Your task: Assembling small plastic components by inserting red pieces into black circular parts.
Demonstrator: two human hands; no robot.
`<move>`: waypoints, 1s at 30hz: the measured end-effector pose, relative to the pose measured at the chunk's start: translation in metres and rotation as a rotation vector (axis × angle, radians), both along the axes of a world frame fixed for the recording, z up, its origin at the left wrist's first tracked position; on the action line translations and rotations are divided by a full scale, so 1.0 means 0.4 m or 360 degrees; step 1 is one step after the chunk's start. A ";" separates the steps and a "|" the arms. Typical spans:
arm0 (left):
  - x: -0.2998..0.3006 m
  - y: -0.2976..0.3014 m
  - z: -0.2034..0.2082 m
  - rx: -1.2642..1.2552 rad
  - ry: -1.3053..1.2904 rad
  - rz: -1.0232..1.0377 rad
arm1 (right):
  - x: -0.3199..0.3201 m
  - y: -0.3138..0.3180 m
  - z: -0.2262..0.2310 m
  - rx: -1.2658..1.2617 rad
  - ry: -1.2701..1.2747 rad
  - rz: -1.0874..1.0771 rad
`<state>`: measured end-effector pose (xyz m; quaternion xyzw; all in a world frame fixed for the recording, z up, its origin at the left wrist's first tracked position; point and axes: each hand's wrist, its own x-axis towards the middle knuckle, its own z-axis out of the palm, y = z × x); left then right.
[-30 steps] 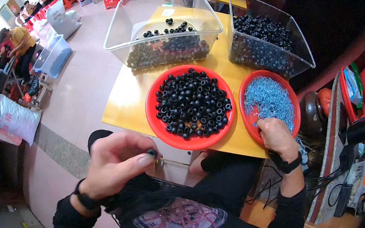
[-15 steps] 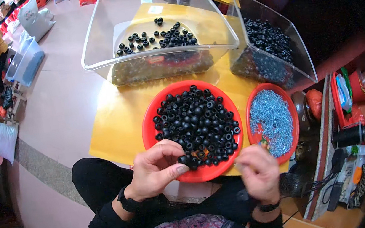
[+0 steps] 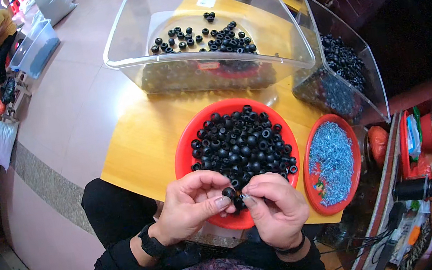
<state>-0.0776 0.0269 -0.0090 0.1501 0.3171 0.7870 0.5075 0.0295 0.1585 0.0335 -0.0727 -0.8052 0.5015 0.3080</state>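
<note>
Left-hand [image 3: 192, 206] pinch on round black bead [image 3: 228, 192]

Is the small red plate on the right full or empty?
Full: the small red plate is heaped with tiny silver-blue metal parts across nearly its whole surface.

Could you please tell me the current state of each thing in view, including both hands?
Left hand: pinching a black ring.
Right hand: fingers closed at the same ring.
Large red plate: heaped with black rings.
Small red plate: filled with small silvery pieces.
Clear bin: open, partly filled with rings.
</note>
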 end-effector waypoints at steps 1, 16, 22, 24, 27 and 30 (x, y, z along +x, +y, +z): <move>0.006 0.002 0.003 -0.0027 -0.0021 0.0002 | 0.002 0.000 -0.003 -0.0002 0.0037 0.0026; 0.043 0.032 0.001 0.0066 0.0204 0.0104 | 0.026 -0.014 -0.039 0.0197 0.0108 -0.0067; 0.030 0.022 -0.009 -0.0003 0.0290 0.0150 | 0.018 -0.013 -0.011 0.0415 -0.0033 -0.0025; 0.015 0.016 -0.007 -0.0045 0.0176 0.0149 | 0.029 -0.002 0.008 0.0518 -0.0191 -0.0150; -0.012 0.011 0.005 -0.0024 0.0036 0.0248 | 0.072 0.012 0.011 0.0243 -0.0256 -0.0570; -0.032 -0.002 0.000 0.0037 0.0007 0.0299 | 0.110 0.011 0.001 0.0515 -0.0455 -0.0511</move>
